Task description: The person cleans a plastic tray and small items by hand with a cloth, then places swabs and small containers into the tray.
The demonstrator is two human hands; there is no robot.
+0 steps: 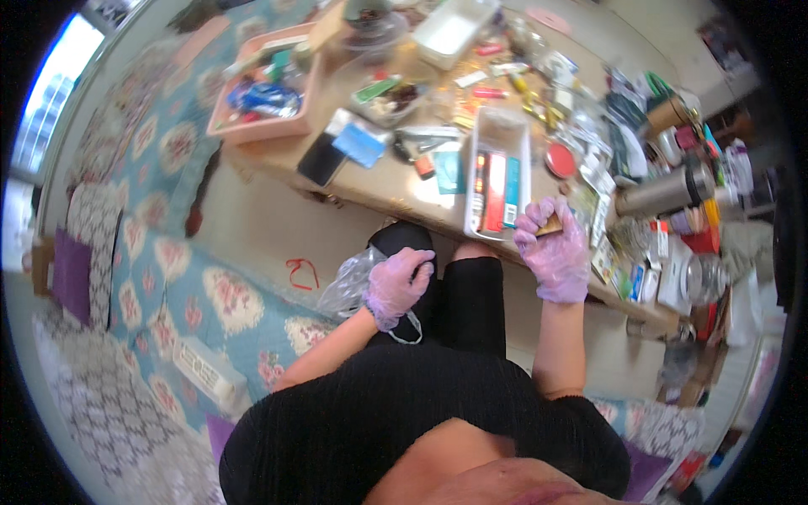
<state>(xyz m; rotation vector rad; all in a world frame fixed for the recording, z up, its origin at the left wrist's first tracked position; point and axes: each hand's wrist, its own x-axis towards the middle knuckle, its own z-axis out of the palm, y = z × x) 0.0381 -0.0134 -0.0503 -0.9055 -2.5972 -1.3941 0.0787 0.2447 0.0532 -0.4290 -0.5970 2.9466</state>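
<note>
My left hand (399, 285), in a thin pinkish disposable glove, is raised over my lap, fingers curled; whether it holds anything is unclear. Beneath it a clear plastic bag (353, 281) lies by my leg. My right hand (554, 249), gloved alike, is closed on a small brownish-gold item (549, 225) at the table's near edge. Just beyond it stands a white plastic bin (472, 170) holding upright narrow boxes, among them a red-and-white box (493, 189) and a teal box (512, 189). A round red lid (560, 160) lies right of the bin.
The wooden table (379, 183) bears a pink basket (265, 132) of packets, a dark phone (320, 158), a blue packet (360, 145), a white tray (451, 38) and a clear food container (388, 101). Clutter and a steel flask (663, 189) crowd the right side. A floral-covered sofa (208, 278) is at left.
</note>
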